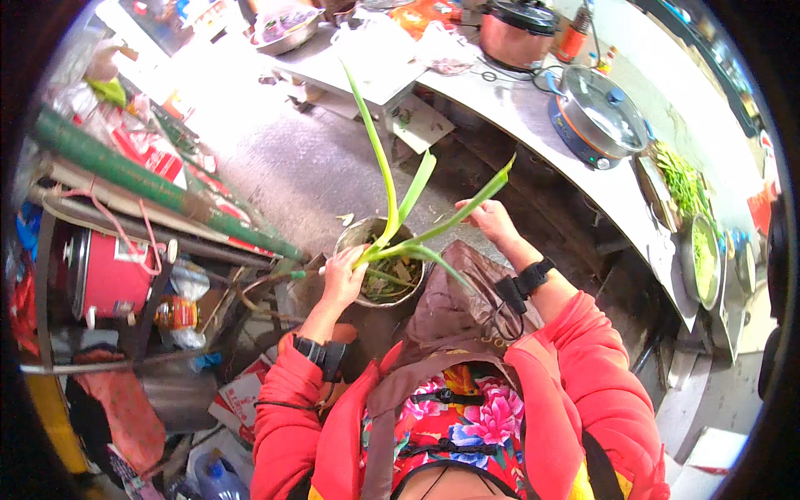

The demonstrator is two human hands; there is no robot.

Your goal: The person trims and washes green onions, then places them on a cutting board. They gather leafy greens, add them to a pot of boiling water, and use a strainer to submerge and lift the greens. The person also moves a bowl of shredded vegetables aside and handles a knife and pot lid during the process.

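My left hand (344, 274) is closed around the pale lower stem of a leafy green plant, which looks like a leek or large scallion (389, 234). Its long leaves fan upward and to the right. At the right-hand leaf, near its upper part, is my right hand (490, 219), fingers bent; whether they grip the leaf is unclear. Below the plant stands a round bucket (420, 289) holding green and brown plant scraps.
Along the right runs a long counter (531, 119) with a lidded electric pan (603, 112), a cooker (519, 37), leafy greens (678, 178) and a metal bowl (687, 262). A cluttered rack with a green pole (156, 181) stands at left.
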